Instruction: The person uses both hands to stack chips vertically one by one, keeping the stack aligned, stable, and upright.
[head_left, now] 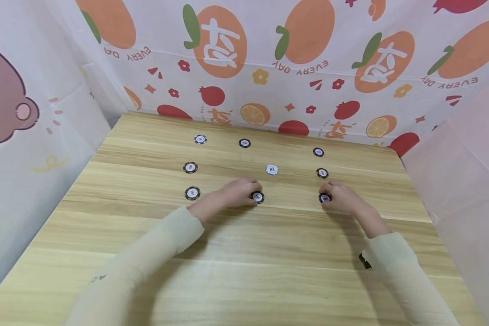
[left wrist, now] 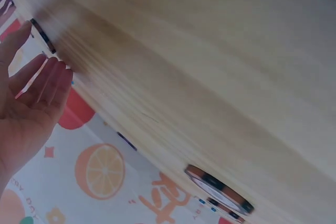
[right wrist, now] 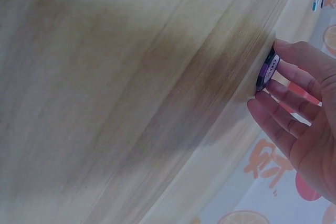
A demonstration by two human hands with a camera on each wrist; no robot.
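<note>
My left hand (head_left: 238, 192) has its thumb and fingertips at the edges of a dark poker chip (head_left: 258, 197) near the middle of the table. In the left wrist view, the thumb and fingers span this chip (left wrist: 43, 36), which is seen edge-on. Further right, my right hand (head_left: 340, 198) pinches a black and purple poker chip (head_left: 324, 198) by its edges. The right wrist view shows that chip (right wrist: 268, 70) between thumb and fingers. Just beyond the right hand lies another dark chip (head_left: 322, 173). A white chip (head_left: 271, 170) marked 10 lies beyond the left hand.
Two dark chips (head_left: 192, 193) (head_left: 190, 167) lie to the left on the wooden table (head_left: 244, 271). Along the back are a white-and-dark chip (head_left: 200, 139) and two dark ones (head_left: 245, 143) (head_left: 318, 152). The right sleeve partly covers a small dark object (head_left: 364, 261). Fruit-print curtain (head_left: 265, 99) borders the back edge.
</note>
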